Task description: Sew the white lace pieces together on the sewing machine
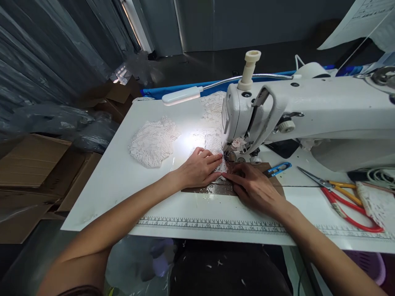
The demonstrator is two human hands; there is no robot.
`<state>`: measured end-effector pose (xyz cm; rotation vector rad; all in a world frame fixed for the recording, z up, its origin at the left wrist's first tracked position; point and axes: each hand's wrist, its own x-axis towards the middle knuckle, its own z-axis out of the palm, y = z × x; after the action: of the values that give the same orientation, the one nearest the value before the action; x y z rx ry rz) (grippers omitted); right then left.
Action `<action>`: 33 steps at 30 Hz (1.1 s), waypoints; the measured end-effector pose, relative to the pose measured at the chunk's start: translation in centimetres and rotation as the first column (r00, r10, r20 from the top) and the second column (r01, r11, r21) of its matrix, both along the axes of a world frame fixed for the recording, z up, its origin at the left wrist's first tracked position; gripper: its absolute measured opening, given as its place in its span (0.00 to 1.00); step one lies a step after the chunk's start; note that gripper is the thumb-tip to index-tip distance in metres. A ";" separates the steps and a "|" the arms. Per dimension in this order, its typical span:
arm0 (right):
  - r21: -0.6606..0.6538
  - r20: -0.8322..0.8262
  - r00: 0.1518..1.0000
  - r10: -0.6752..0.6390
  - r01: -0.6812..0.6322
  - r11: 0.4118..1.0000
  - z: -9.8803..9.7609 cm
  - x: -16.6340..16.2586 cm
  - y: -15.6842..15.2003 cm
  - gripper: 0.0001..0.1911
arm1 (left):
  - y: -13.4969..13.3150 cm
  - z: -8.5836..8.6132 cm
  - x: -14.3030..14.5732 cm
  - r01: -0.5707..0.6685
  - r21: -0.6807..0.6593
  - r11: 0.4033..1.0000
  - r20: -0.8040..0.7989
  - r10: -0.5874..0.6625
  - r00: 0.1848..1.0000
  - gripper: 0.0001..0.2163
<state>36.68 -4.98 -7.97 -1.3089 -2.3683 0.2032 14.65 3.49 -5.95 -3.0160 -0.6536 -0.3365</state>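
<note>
A white lace piece (221,166) lies under the needle area of a white sewing machine (239,109). My left hand (202,168) rests flat on its left side, fingers stretched toward the presser foot. From the right, my right hand (254,187) grips the lace's near edge with bent fingers, its index fingertip close to my left thumb. The fingertips of my right hand are partly hidden. More white lace (212,109) runs back along the machine's left side. Brown tape-like sheeting (212,189) covers the table under both hands.
A crumpled lace piece (152,144) lies left on the white table (101,197). Blue thread snips (277,169), red-handled scissors (348,205) and a yellow-handled tool (347,191) lie right. A lamp (182,95) shines from behind. A printed ruler (216,226) follows the front edge. Cardboard boxes (33,160) stand left.
</note>
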 end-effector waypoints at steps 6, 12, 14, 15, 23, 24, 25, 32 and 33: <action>-0.011 -0.016 1.000 -0.019 0.019 1.000 0.1 -0.3 0.1 0.20 | 1.0 -0.1 0.1 0.013 -0.052 0.999 0.020 -0.012 1.000 0.18; -0.058 -0.027 0.999 -0.038 0.036 0.998 0.2 -0.3 0.0 0.20 | 0.3 -1.0 0.1 -0.020 -0.048 0.999 0.125 0.026 0.992 0.17; -0.064 -0.036 0.998 -0.043 0.040 0.997 0.2 -0.3 0.0 0.20 | 0.2 -1.2 0.1 -0.017 -0.046 0.999 0.149 0.024 0.988 0.17; -0.066 -0.042 0.998 -0.046 0.043 0.997 0.2 -0.3 0.1 0.19 | 0.2 -1.2 0.0 -0.015 -0.046 0.999 0.158 0.022 0.987 0.17; -0.079 -0.065 0.995 -0.079 0.074 0.994 0.0 -0.5 0.1 0.18 | 0.3 -1.4 0.0 -0.006 -0.042 0.999 0.169 0.013 0.985 0.16; -0.078 -0.069 0.994 -0.081 0.075 0.994 0.0 -0.5 0.1 0.18 | 0.3 -1.4 0.0 -0.007 -0.040 0.999 0.172 0.014 0.985 0.16; -0.077 -0.072 0.994 -0.082 0.076 0.994 0.0 -0.5 0.1 0.18 | 0.3 -1.4 0.0 -0.009 -0.039 0.999 0.174 0.016 0.985 0.16; -0.080 -0.080 0.995 -0.053 0.047 0.996 -0.3 0.0 0.3 0.18 | 0.0 -1.2 0.2 -0.032 0.000 1.000 0.158 0.031 0.987 0.15; -0.079 -0.082 0.995 -0.049 0.042 0.996 -0.4 0.1 0.3 0.18 | -0.1 -1.2 0.2 -0.028 0.017 0.999 0.155 0.025 0.988 0.15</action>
<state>36.73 -4.68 -8.35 -1.3612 -2.2782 0.3332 14.87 3.43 -7.19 -2.9817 -0.6956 -0.5770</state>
